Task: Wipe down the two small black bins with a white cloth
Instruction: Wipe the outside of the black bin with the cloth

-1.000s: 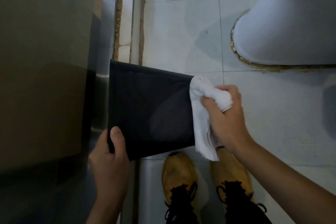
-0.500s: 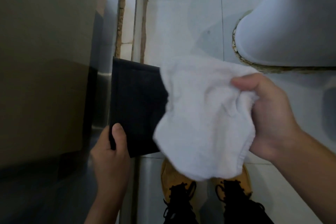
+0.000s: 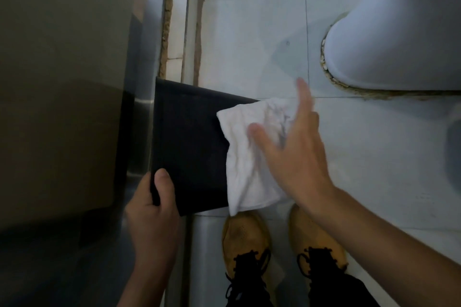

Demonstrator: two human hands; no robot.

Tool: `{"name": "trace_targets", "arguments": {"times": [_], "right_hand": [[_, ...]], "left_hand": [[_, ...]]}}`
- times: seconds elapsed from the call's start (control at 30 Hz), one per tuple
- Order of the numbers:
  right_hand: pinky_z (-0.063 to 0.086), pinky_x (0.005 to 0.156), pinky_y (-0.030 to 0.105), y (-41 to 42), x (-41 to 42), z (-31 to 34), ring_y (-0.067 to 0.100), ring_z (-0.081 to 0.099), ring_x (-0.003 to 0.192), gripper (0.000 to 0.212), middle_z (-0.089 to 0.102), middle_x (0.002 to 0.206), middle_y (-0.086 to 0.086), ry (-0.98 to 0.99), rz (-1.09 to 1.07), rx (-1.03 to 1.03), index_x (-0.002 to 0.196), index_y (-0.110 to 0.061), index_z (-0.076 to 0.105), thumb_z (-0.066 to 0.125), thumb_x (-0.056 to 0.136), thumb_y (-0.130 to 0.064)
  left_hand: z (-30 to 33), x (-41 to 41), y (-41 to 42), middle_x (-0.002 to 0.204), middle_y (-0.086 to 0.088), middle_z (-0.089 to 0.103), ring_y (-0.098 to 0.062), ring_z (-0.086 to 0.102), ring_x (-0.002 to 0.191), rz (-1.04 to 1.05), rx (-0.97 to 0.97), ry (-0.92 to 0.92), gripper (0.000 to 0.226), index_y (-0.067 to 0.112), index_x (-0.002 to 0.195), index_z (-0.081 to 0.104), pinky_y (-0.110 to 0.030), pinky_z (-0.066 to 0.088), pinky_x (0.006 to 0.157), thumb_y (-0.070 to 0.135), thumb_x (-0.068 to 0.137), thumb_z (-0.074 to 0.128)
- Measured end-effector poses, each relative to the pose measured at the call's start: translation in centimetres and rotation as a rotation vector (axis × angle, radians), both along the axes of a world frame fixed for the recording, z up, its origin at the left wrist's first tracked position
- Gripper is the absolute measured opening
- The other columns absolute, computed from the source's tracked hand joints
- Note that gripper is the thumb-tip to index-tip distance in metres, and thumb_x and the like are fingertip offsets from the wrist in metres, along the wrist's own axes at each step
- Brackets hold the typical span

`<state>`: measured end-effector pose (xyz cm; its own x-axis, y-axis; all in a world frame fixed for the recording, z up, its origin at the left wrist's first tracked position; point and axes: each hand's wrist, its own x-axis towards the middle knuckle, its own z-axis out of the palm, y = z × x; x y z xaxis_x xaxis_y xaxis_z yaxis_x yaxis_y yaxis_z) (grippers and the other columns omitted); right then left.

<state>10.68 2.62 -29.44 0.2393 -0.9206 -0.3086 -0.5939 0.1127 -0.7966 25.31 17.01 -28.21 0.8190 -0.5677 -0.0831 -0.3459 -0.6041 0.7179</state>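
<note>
Black and flat-sided, the bin point(image 3: 189, 147) is held up above the tiled floor point(image 3: 249, 32), its near left corner clamped by the left hand point(image 3: 154, 209), thumb on the dark face and fingers hidden behind. White cloth point(image 3: 249, 157) drapes over the bin's right edge, pressed there by the right hand point(image 3: 296, 154), which lies flat with fingers spread rather than closed around it. Below are two tan shoes point(image 3: 245, 237) with black laces, and a white toilet base point(image 3: 389, 52) sits at upper right.
</note>
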Motion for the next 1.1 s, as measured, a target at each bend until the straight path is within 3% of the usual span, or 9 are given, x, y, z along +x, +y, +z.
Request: {"name": "trace_targets", "arguments": {"times": [0.1, 0.2, 0.27, 0.33, 0.43, 0.5, 0.8, 0.97, 1.1], "right_hand": [[0.038, 0.102, 0.048, 2.3, 1.3, -0.3, 0.031, 0.036, 0.125, 0.104, 0.025, 0.144, 0.014, 0.321, 0.271, -0.099, 0.151, -0.051, -0.006, 0.048, 0.070, -0.088], [0.043, 0.087, 0.048, 3.5, 1.9, -2.2, 0.037, 0.043, 0.111, 0.098, 0.037, 0.134, 0.026, 0.545, 0.294, -0.311, 0.156, -0.037, 0.016, 0.035, 0.075, -0.090], [0.046, 0.077, 0.044, 3.4, 1.8, -3.3, 0.035, 0.046, 0.096, 0.080, 0.043, 0.121, 0.025, 0.502, 0.246, -0.411, 0.155, -0.031, 0.029, 0.037, 0.088, -0.073], [0.046, 0.071, 0.041, 4.0, 1.4, -3.8, 0.031, 0.043, 0.088, 0.067, 0.040, 0.116, 0.021, 0.413, 0.270, -0.513, 0.153, -0.027, 0.036, 0.041, 0.093, -0.057], [0.046, 0.064, 0.038, 6.7, 0.7, -3.9, 0.026, 0.036, 0.084, 0.058, 0.035, 0.110, 0.014, 0.296, 0.379, -0.678, 0.146, -0.027, 0.048, 0.048, 0.093, -0.050], [0.046, 0.064, 0.038, 8.0, 0.5, -4.2, 0.026, 0.037, 0.084, 0.055, 0.036, 0.108, 0.013, 0.266, 0.415, -0.736, 0.145, -0.029, 0.048, 0.052, 0.094, -0.050], [0.048, 0.060, 0.038, 5.4, -0.2, -6.1, 0.026, 0.041, 0.079, 0.051, 0.039, 0.104, 0.013, 0.205, 0.354, -0.666, 0.145, -0.030, 0.050, 0.050, 0.095, -0.044], [0.049, 0.075, 0.040, -0.2, -0.5, -7.4, 0.032, 0.049, 0.086, 0.050, 0.046, 0.109, 0.019, 0.255, 0.115, -0.509, 0.145, -0.033, 0.047, 0.045, 0.096, -0.041], [0.045, 0.089, 0.042, -4.4, 0.4, -8.2, 0.031, 0.050, 0.105, 0.046, 0.043, 0.126, 0.017, 0.312, 0.027, -0.405, 0.143, -0.031, 0.049, 0.043, 0.099, -0.043]], "left_hand": [[0.1, -0.2, -0.1, 0.054, 0.003, 0.047, -0.009, 0.045, 0.050, 0.001, 0.008, 0.017, 0.040, 0.018, 0.063, 0.046, -0.013, 0.029, 0.041, 0.026, 0.102, 0.043], [0.2, -0.2, -0.1, 0.057, 0.002, 0.050, -0.010, 0.047, 0.050, 0.005, 0.016, 0.031, 0.039, 0.018, 0.065, 0.048, -0.017, 0.035, 0.044, 0.029, 0.102, 0.041], [0.2, -0.1, -0.2, 0.057, -0.004, 0.048, -0.015, 0.044, 0.049, 0.009, 0.025, 0.023, 0.040, 0.016, 0.066, 0.047, -0.027, 0.035, 0.045, 0.036, 0.100, 0.041], [0.1, 0.1, -0.3, 0.056, -0.007, 0.045, -0.016, 0.041, 0.049, 0.017, 0.036, 0.004, 0.041, 0.014, 0.064, 0.046, -0.026, 0.031, 0.045, 0.032, 0.102, 0.042], [0.2, 0.2, -0.3, 0.058, -0.004, 0.051, -0.017, 0.046, 0.051, 0.022, 0.055, 0.036, 0.040, 0.013, 0.067, 0.049, -0.035, 0.037, 0.048, 0.030, 0.102, 0.041], [0.5, 0.3, -0.4, 0.059, 0.001, 0.054, -0.012, 0.047, 0.049, 0.007, 0.057, 0.078, 0.037, 0.016, 0.068, 0.051, -0.031, 0.037, 0.048, 0.027, 0.102, 0.041], [2.1, 0.7, -1.7, 0.061, -0.006, 0.052, -0.009, 0.048, 0.046, -0.092, 0.123, 0.118, 0.034, 0.017, 0.075, 0.053, -0.027, 0.038, 0.045, 0.034, 0.100, 0.037], [2.2, 0.8, -1.6, 0.060, -0.005, 0.049, -0.008, 0.044, 0.043, -0.095, 0.114, 0.132, 0.036, 0.016, 0.075, 0.052, -0.025, 0.035, 0.042, 0.036, 0.100, 0.036], [1.9, 0.8, -1.7, 0.060, -0.004, 0.048, -0.008, 0.043, 0.043, -0.088, 0.111, 0.132, 0.035, 0.017, 0.075, 0.051, -0.025, 0.035, 0.043, 0.035, 0.100, 0.036]]}}
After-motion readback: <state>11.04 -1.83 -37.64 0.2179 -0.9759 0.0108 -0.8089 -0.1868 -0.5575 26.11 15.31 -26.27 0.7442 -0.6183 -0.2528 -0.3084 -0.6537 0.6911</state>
